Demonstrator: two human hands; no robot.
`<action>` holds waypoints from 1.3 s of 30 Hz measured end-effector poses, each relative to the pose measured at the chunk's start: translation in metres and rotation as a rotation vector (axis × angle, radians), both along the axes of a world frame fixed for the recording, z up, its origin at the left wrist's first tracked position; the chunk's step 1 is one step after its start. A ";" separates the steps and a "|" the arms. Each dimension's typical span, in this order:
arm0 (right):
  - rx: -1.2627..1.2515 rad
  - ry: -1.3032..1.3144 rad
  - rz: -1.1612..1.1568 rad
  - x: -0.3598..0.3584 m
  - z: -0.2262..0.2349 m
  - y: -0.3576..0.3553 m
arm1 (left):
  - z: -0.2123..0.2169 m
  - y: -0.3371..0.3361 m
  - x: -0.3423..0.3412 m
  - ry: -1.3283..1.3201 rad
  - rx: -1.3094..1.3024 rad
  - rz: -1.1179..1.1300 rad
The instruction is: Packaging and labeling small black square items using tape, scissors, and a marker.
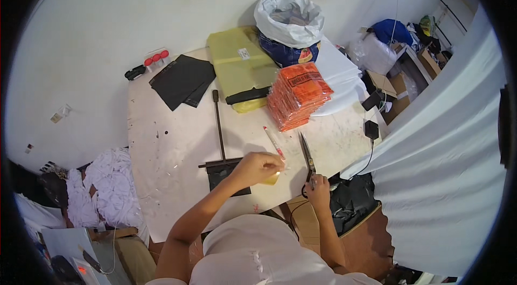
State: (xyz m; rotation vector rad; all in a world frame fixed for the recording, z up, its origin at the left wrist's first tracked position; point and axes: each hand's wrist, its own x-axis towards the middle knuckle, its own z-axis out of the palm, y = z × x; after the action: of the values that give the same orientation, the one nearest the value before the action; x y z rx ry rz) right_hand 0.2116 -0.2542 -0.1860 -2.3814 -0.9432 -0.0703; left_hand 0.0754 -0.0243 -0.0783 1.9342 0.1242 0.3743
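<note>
You stood at a pale, scuffed wooden desk [172, 145] pushed against a white wall, with heaps of white cloth [107, 185] on the floor off its left edge. Your left hand [259, 168] was curled shut near the desk's near edge, pinching a small yellowish scrap of film [273, 179] between thumb and fingers. Your right hand [319, 188] was closed around the handles of a pair of long steel scissors [307, 155], whose blades lay on the desk pointing away from you; whether they were parted could not be told. Just beside your left hand, a black flat bag [222, 176] lay under the crossbar of a dark T-shaped metal tool [218, 123]. A red-and-white pen [274, 142] lay between that hand and the scissors. Further back stood a stack of orange plastic-wrapped packets [299, 95], and beyond it an olive-yellow flat package [239, 64] and black sheets [182, 80] toward the far left corner. A white sack [289, 20] sat at the far edge.
</note>
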 end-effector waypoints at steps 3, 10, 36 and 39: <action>-0.117 -0.001 -0.055 -0.001 -0.016 -0.016 | -0.004 0.016 0.009 0.111 -0.103 0.051; -0.002 0.285 -0.021 0.020 -0.020 -0.038 | -0.005 0.042 0.026 0.160 -0.081 0.014; -0.037 0.168 0.418 0.033 0.143 -0.028 | -0.011 0.061 0.052 0.077 0.055 -0.227; -0.021 0.177 0.402 0.036 0.143 -0.023 | -0.010 0.058 0.055 0.113 -0.110 -0.221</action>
State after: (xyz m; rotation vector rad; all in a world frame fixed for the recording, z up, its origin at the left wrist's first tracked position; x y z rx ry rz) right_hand 0.2472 -0.2774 -0.0430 -2.1285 -1.3159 0.2994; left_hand 0.1306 0.0338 -0.0881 1.8378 0.0036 0.1094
